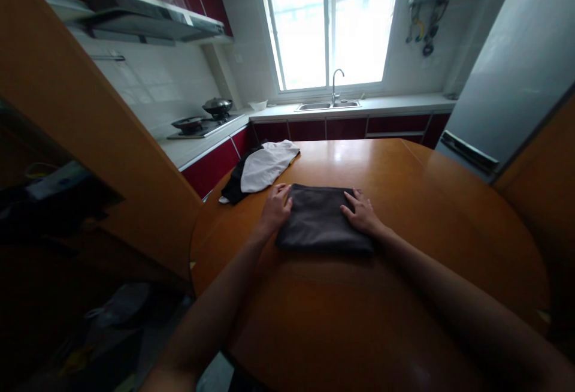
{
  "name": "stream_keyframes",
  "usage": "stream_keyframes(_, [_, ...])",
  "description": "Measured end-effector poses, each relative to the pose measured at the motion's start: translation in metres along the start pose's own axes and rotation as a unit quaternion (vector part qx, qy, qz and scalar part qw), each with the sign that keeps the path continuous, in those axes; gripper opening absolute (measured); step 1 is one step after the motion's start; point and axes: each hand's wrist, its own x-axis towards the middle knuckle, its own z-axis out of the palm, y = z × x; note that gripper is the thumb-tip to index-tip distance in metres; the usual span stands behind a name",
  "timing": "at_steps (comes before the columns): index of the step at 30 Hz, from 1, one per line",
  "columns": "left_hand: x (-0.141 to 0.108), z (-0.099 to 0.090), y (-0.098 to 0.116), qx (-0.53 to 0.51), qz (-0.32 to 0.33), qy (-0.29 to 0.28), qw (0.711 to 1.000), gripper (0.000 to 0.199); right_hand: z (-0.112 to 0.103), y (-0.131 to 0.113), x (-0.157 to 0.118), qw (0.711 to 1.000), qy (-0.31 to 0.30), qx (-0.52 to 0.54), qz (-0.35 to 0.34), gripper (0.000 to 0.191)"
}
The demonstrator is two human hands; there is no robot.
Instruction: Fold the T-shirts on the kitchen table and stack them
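Note:
A folded dark grey cloth (321, 221) lies flat on the wooden table in a neat, roughly rectangular shape. Its exact kind does not show. At its upper left edge rests my left hand (275, 207), fingers stretched forward and the thumb touching the cloth's side. My right hand (360, 212) lies on the right edge with its fingers spread over the fabric. Both hands are open, and neither grips the cloth.
The round wooden table (431, 218) fills the middle. White and black clothes (269, 165) lie in a loose heap at its far left. Beyond are a sink (314, 106), a stove (209, 127) with pans and, at right, a fridge (503, 74). A wooden partition (117, 134) stands at left.

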Motion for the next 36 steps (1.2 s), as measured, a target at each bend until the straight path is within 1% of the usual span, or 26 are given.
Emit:
stream_keyframes(1, [0.001, 0.004, 0.003, 0.033, 0.039, -0.013, 0.999, 0.046, -0.001, -0.001, 0.000, 1.000, -0.002, -0.004, 0.001, 0.063])
stream_keyframes(2, [0.001, 0.008, 0.005, 0.058, 0.068, -0.040, 0.995, 0.046, -0.001, -0.002, -0.001, 1.000, -0.005, -0.009, 0.003, 0.063])
stream_keyframes(3, [0.002, 0.012, 0.006, 0.082, 0.083, -0.073, 0.990, 0.046, -0.002, -0.003, -0.002, 1.000, -0.009, -0.014, 0.006, 0.063])
stream_keyframes(4, [0.002, 0.016, 0.006, 0.105, 0.085, -0.105, 0.985, 0.047, -0.003, -0.003, -0.002, 1.000, -0.016, -0.021, 0.008, 0.063])
stream_keyframes(6, [0.003, 0.023, 0.002, 0.139, 0.067, -0.154, 0.976, 0.051, -0.007, -0.004, -0.004, 0.999, -0.034, -0.035, 0.008, 0.063])
stream_keyframes(8, [0.003, 0.028, -0.004, 0.153, 0.050, -0.181, 0.970, 0.054, -0.014, -0.005, -0.003, 0.998, -0.052, -0.048, 0.003, 0.064])
stream_keyframes(10, [0.003, 0.032, -0.009, 0.157, 0.046, -0.189, 0.968, 0.057, -0.022, -0.009, 0.002, 0.997, -0.049, -0.056, 0.004, 0.063])
stream_keyframes(12, [0.002, 0.035, -0.012, 0.160, 0.047, -0.190, 0.967, 0.059, -0.030, -0.015, 0.010, 0.998, -0.023, -0.061, 0.009, 0.062])
stream_keyframes(14, [0.001, 0.035, -0.013, 0.163, 0.043, -0.192, 0.967, 0.059, -0.032, -0.023, 0.018, 0.998, 0.001, -0.069, 0.007, 0.062])
stream_keyframes(16, [0.001, 0.033, -0.010, 0.168, 0.036, -0.198, 0.965, 0.059, -0.027, -0.030, 0.024, 0.996, -0.002, -0.085, -0.001, 0.065])
stream_keyframes(20, [0.012, 0.024, 0.002, 0.203, 0.040, -0.224, 0.952, 0.060, -0.008, -0.035, 0.024, 0.992, -0.045, -0.120, 0.007, 0.067])
stream_keyframes(22, [0.020, 0.025, 0.011, 0.214, 0.065, -0.214, 0.951, 0.059, -0.003, -0.035, 0.023, 0.990, -0.048, -0.130, 0.013, 0.067])
stream_keyframes(25, [0.031, 0.034, 0.017, 0.202, 0.119, -0.209, 0.950, 0.056, -0.007, -0.043, 0.025, 0.990, -0.031, -0.140, 0.009, 0.068])
stream_keyframes(28, [0.033, 0.047, 0.012, 0.194, 0.134, -0.225, 0.945, 0.054, -0.011, -0.056, 0.030, 0.989, -0.029, -0.140, -0.029, 0.066])
stream_keyframes(30, [0.032, 0.053, 0.005, 0.194, 0.130, -0.224, 0.946, 0.055, -0.008, -0.061, 0.032, 0.988, -0.039, -0.141, -0.054, 0.064])
stream_keyframes(32, [0.030, 0.056, -0.002, 0.190, 0.127, -0.219, 0.949, 0.056, 0.000, -0.059, 0.033, 0.987, -0.046, -0.145, -0.061, 0.063])
stream_keyframes(36, [0.030, 0.058, -0.009, 0.171, 0.125, -0.226, 0.951, 0.055, 0.017, -0.046, 0.031, 0.987, -0.043, -0.144, -0.055, 0.064])
